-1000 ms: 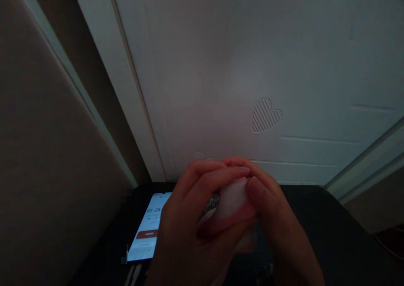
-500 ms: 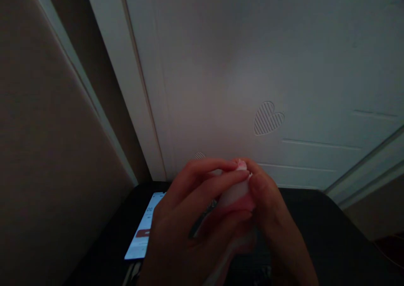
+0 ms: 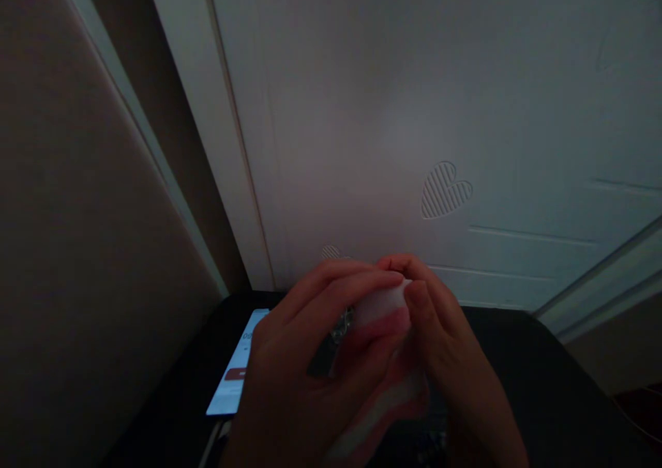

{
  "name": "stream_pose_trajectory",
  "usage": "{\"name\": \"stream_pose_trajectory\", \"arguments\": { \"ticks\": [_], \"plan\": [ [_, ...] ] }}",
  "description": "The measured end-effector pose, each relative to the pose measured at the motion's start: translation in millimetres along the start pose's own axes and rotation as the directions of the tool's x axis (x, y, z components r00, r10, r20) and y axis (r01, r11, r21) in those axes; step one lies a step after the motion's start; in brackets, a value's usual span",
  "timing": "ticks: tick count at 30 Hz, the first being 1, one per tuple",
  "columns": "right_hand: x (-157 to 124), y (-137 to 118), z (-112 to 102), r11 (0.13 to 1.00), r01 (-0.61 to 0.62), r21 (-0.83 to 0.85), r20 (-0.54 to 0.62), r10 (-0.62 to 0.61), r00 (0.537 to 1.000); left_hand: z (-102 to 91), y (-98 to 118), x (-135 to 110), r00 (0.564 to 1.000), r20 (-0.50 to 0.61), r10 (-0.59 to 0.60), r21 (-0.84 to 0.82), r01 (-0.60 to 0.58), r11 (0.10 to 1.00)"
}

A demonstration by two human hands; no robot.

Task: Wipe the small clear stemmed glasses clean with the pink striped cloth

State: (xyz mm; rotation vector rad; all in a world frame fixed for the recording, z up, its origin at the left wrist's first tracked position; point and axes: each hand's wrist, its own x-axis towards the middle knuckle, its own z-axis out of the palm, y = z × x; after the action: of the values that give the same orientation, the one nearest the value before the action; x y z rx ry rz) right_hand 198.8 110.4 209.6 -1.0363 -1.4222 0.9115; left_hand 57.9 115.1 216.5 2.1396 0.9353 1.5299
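Note:
A soft pink-and-white striped cloth (image 3: 381, 304) is bunched between my two hands, held above the dark table. My left hand (image 3: 310, 358) curls around it from the left, fingers over the top and thumb below. On the right side, my right hand (image 3: 439, 330) pinches the cloth, its thumb pressed against the upper edge. The cloth's striped lower part hangs under my hands. In the gap of my left hand, a small shiny patterned thing (image 3: 342, 324) shows; I cannot tell what it is or whether it is held.
A lit phone (image 3: 230, 378) lies on the black table (image 3: 522, 378) at the left, partly behind my left hand, with a pale cable (image 3: 211, 444) below it. Dark small objects (image 3: 432, 444) sit near the front edge. Behind stands a white panel (image 3: 362, 144) with heart carvings.
My left fingers have shifted along the cloth's top, and its white and pink folds show more. More of the shiny thing is visible. The view has moved slightly.

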Motion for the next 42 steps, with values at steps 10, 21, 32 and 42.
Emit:
{"name": "stream_pose_trajectory", "arguments": {
  "ticks": [10, 21, 32, 42],
  "plan": [
    [1.3, -3.3, -1.3, 1.000, -0.030, -0.007, 0.010, 0.030, 0.999, 10.0, 1.5, -2.4, 0.994, -0.079, -0.080, -0.071, 0.074, 0.995],
    [-1.1, -9.0, -0.8, 0.991, -0.069, -0.111, -0.149, 0.052, 0.987, 10.9, -0.5, -2.4, 0.985, -0.158, -0.063, 0.109, 0.081, 0.991],
    [-7.0, -10.2, -1.7, 0.999, 0.034, -0.040, -0.145, -0.040, 0.989, 13.2, 1.7, 0.1, 0.923, -0.249, -0.292, -0.217, 0.241, 0.946],
    [-3.5, -8.8, 0.5, 0.999, 0.023, -0.024, 0.003, -0.023, 1.000, 14.3, 1.9, 3.6, 0.897, -0.179, -0.404, -0.514, 0.265, 0.816]
  ]
}}
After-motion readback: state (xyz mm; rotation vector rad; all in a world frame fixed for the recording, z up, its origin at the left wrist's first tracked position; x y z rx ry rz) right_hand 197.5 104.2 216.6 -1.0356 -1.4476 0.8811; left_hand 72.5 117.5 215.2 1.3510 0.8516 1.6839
